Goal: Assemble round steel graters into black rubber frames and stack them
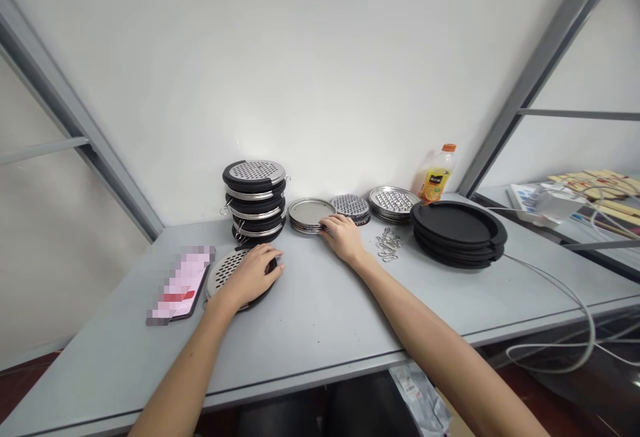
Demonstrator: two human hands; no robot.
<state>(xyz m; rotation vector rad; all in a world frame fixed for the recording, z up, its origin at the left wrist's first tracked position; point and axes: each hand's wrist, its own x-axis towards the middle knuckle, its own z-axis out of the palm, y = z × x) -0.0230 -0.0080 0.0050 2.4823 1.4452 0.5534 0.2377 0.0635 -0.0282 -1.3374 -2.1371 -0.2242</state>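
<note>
My left hand (254, 273) lies over a round perforated metal grater disc (223, 276) with a black rim, on the table's left side. Its fingers are stretched out and apart, covering the disc's right part. At the right edge of a low stack of round metal plates (311, 210), my right hand (344, 236) has its fingers closed on the rim of a plate. Behind my left hand stands a tall stack of grater discs in black rings (255, 187), with wire clips on its sides. A pile of metal wire clips (388, 245) lies to the right of my right hand.
Along the wall stand a stack of perforated discs (351, 205), a stack of grater plates (395, 201) and an orange juice bottle (436, 177). Black round trays (457, 230) are stacked at right. A phone (183, 284) lies at left. A white cable (575, 297) hangs off the right side.
</note>
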